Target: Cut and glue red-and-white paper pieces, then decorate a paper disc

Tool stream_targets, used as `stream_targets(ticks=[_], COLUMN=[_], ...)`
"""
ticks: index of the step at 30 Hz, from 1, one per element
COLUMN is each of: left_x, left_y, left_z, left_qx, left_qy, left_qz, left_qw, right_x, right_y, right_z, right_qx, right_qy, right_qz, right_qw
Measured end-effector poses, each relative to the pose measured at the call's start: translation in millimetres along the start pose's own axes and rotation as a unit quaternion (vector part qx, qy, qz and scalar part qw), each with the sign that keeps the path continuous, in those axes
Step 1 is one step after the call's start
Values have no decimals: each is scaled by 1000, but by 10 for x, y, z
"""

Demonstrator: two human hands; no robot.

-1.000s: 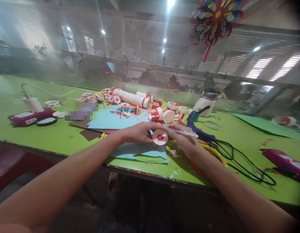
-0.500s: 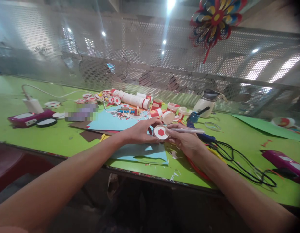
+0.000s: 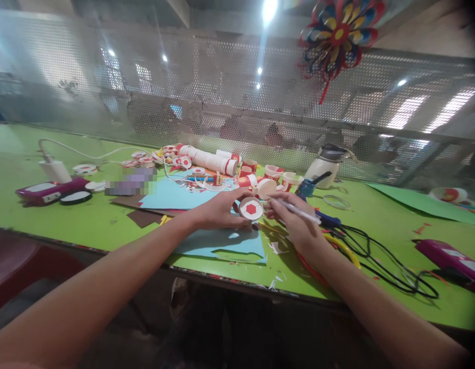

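both hands are busy at the near edge of the worktop (image 3: 87,220). my left hand (image 3: 218,211) pinches a small paper cup (image 3: 251,209) by its side, the round end with the red hexagon turned toward me. my right hand (image 3: 294,221), just beside it, is closed around a white pen (image 3: 298,211) — its tip seems near the cup. beyond my fingers lie many finished red-and-white cups (image 3: 210,159); under my left hand lies a blue sheet (image 3: 222,242) with cut-outs — so, i judge, well along, this cup unfinished.
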State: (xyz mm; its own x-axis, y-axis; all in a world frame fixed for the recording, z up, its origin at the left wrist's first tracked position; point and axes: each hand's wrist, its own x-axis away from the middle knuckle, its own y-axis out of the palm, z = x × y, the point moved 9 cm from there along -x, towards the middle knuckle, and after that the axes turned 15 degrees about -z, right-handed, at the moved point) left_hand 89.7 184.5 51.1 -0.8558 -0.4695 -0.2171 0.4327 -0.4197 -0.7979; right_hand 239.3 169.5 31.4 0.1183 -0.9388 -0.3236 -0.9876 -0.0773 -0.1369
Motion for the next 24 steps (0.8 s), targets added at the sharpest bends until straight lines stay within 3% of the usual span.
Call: stream_targets(ticks=[2,5,13,24], left_x=[10,14,-11,10], left_y=[-7,37,121,75], left_z=[-20,-68,-110,-44], left_qx=[-2,4,13,-12], left_qy=[-7,-16,0,-11], left_qz=[2,-17,-58,-41], left_qw=[1000,1000,998,999], right_x=[24,48,48,53], right_y=[-53,-31,250,277], right_z=[-110,-198,-134,-57], right_qx=[-1,-22,60,96], right_qy=[-49,-83,-21,22], right_qz=[26,14,-119,-127], right_qw=[998,996,991,987])
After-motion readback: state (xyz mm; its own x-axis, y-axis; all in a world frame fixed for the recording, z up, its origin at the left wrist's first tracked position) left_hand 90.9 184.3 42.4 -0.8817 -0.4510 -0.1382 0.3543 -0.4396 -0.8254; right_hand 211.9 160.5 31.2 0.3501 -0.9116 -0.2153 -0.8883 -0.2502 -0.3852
